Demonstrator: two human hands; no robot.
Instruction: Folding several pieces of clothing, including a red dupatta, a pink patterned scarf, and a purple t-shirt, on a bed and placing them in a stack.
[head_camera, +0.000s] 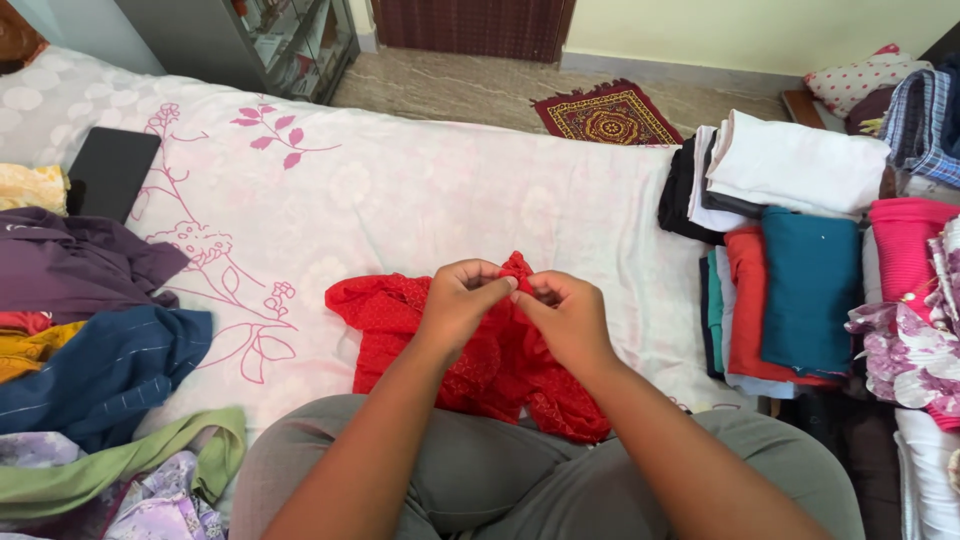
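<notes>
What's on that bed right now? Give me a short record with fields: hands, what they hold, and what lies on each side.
left hand: left hand pinches the top edge of the red garment
right hand: right hand pinches the same edge, fingertips close to the left hand's
garment: red, crumpled, partly on the lap, partly on the floral bedsheet
left side: loose unfolded clothes, a dark flat tablet
right side: folded stacks, white, teal, red, pink
floor: small patterned rug
</notes>
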